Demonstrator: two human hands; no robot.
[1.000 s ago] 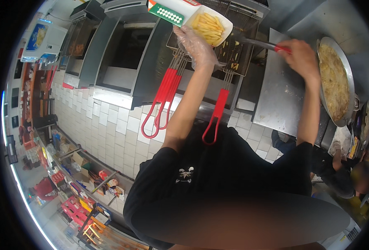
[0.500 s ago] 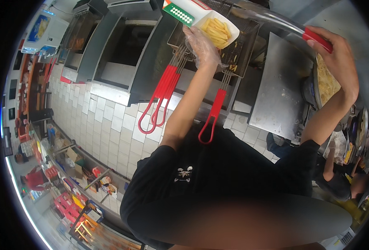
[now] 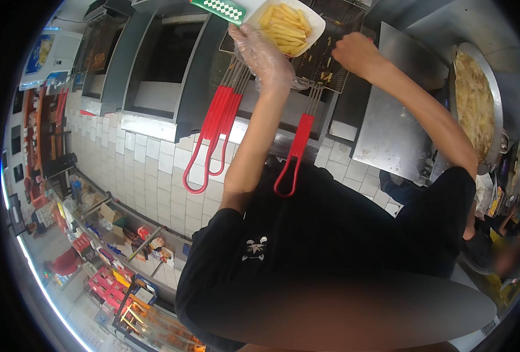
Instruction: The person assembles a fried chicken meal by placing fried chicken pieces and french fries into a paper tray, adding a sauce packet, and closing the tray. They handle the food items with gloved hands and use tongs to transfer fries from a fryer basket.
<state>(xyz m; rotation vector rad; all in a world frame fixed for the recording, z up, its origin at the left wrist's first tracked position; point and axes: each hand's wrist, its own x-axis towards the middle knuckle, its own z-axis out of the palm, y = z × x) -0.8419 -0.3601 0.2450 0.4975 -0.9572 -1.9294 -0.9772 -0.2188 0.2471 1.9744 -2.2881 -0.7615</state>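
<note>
right hand (image 3: 354,54) swung back from the big pan (image 3: 474,100), fingers closed over the fry basket (image 3: 324,50), while gloved left hand (image 3: 264,54) grips the fries tray (image 3: 283,23) just above its fingers, so loading continues.

The left hand (image 3: 266,56), in a clear glove, holds a white tray (image 3: 307,35) of fries (image 3: 284,24) over the fryer (image 3: 213,76). The right hand (image 3: 357,54), bare and closed, sits above the wire basket (image 3: 324,58), where a few fries lie. Red basket handles (image 3: 216,132) hang over the fryer's front edge. To the right, beyond a steel surface (image 3: 389,135), a round pan (image 3: 477,100) holds more fried food. White tiles (image 3: 154,170) cover the wall below.
</note>
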